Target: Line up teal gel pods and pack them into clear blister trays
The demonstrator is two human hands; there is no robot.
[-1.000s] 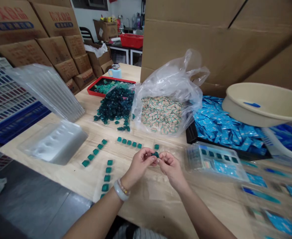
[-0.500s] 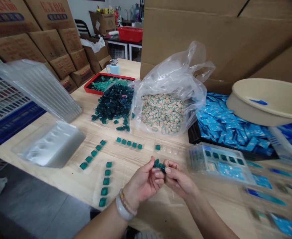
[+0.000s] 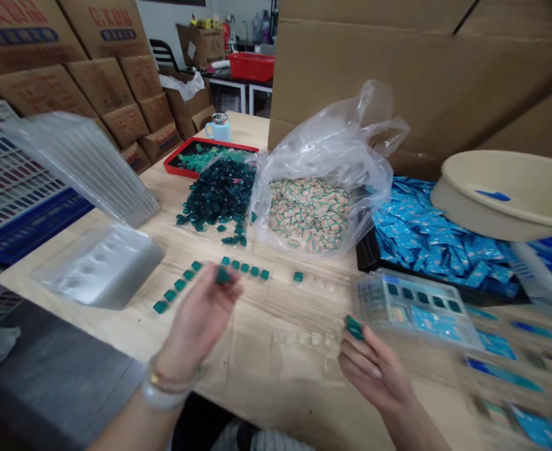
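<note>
My left hand [image 3: 195,322] pinches a translucent dark-green square gel capsule [image 3: 222,275] between its fingertips, just above a straight row of matching capsules [image 3: 244,268] on the pale wooden bench [image 3: 252,313]. My right hand [image 3: 374,369] pinches a second capsule [image 3: 354,327] near a clear plastic blister tray [image 3: 304,338], apparently keeping it close to the tray's wells.
</note>
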